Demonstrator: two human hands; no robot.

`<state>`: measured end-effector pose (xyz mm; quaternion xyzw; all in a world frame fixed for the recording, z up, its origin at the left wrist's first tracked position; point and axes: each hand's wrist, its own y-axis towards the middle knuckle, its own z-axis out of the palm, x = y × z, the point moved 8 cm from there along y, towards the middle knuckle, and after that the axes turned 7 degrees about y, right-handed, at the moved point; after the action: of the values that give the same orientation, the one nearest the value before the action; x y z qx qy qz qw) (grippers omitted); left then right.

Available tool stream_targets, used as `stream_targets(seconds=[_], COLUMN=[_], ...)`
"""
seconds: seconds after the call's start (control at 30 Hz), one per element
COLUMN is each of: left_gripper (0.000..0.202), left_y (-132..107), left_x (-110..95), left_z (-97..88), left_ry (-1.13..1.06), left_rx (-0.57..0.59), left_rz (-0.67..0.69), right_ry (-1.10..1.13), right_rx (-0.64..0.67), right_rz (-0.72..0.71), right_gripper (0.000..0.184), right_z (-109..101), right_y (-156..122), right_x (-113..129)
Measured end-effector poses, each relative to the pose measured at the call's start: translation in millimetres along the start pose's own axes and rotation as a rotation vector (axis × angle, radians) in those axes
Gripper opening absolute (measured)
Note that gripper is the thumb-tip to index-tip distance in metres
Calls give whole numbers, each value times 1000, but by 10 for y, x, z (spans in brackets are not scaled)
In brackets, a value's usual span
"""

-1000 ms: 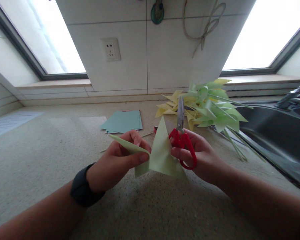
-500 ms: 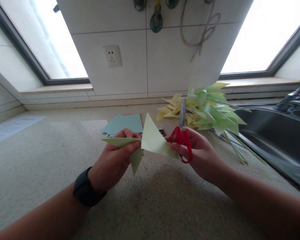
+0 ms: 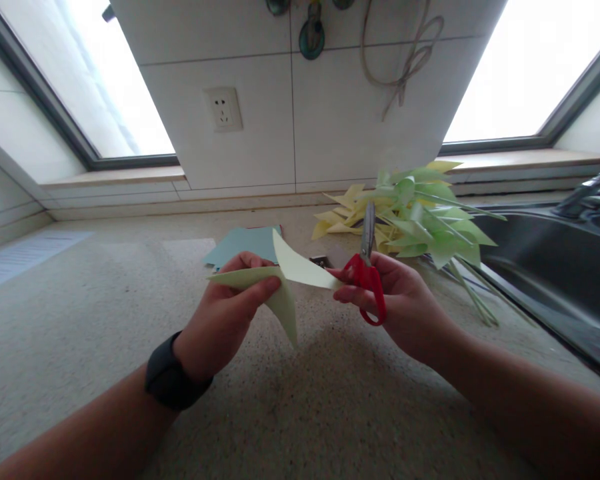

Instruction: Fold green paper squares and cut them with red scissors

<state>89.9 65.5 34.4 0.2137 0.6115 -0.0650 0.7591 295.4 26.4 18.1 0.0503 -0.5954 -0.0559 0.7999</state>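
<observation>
My left hand (image 3: 227, 313), with a black band on its wrist, pinches a pale green sheet of paper (image 3: 285, 287) that is cut into pointed flaps. One flap hangs down, another reaches right toward my right hand. My right hand (image 3: 397, 303) grips red-handled scissors (image 3: 366, 267), blades closed and pointing away from me, and its fingertips touch the tip of the right flap. Both hands hover above the speckled countertop (image 3: 105, 320).
A pile of finished green and yellow paper pinwheels on sticks (image 3: 415, 213) lies behind the right hand. A stack of blue paper sheets (image 3: 235, 247) lies behind the left hand. A dark sink (image 3: 555, 273) and tap are at the right. A tiled wall with a socket (image 3: 223, 109) stands behind.
The paper has turned in my hands: the upright triangular flap has dropped flatter toward the right hand, and a lower flap now hangs down. The scissors stayed closed in my right hand.
</observation>
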Motion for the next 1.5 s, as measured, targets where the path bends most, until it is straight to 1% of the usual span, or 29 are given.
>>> stream_targets(seconds=[0.07,0.13,0.2,0.23,0.3,0.33,0.37,0.4,0.47,0.53,0.57,0.6,0.8,0.9,0.97,1.03,1.13,1.2,1.27,1.37,1.43,1.5], left_gripper=[26,44,70,78,94,95,90,80,48,22,16,15,39,49,51,50,46,42,35,26,29,32], left_y=[36,76,90,70,-7,-48,-87,-132,-207,-248,-254,-254,-248,-274,-279,-266,-246,-251,-258,-241,-216,-193], left_x=[-46,-127,-266,-373,-525,-558,-563,-563,-530,-490,-469,-447,-247,-167,-142,-114,-39,21,74,149,197,240], left_z=[-94,-241,-372,-365,-257,-175,-78,17,184,286,313,331,388,424,427,406,372,381,405,422,405,375], left_ry=[52,102,217,392,737,882,1013,1112,1193,1184,1162,1135,1025,964,935,913,802,697,613,524,467,403], left_rx=[-28,-78,-118,-99,-28,26,99,170,332,451,490,519,665,733,731,699,664,671,676,648,617,592], left_rz=[62,157,305,426,627,688,725,762,787,766,744,722,536,479,469,449,370,319,278,189,110,34], right_ry=[-25,-49,-55,-55,-54,-60,-70,-80,-87,-75,-70,-67,-77,-77,-65,-68,-120,-157,-171,-106,-45,12], right_rx=[-12,-18,-11,0,36,57,80,108,170,237,265,284,348,385,409,418,444,514,586,679,712,740], right_rz=[3,-1,-9,-8,6,18,29,41,64,101,121,141,217,225,230,234,229,227,256,389,498,597], right_gripper=[33,33,34,34,33,33,32,31,31,31,31,30,30,28,27,26,27,30,34,39,45,50], right_z=[-23,-34,-29,-20,9,25,42,62,109,167,194,216,293,318,329,318,261,207,108,-71,-168,-217], right_y=[6,9,12,13,15,14,11,6,-14,-50,-71,-91,-160,-160,-154,-140,-115,-122,-153,-248,-318,-378], right_x=[-6,5,28,39,49,48,44,38,17,-19,-38,-55,-99,-81,-49,11,171,292,362,299,174,40])
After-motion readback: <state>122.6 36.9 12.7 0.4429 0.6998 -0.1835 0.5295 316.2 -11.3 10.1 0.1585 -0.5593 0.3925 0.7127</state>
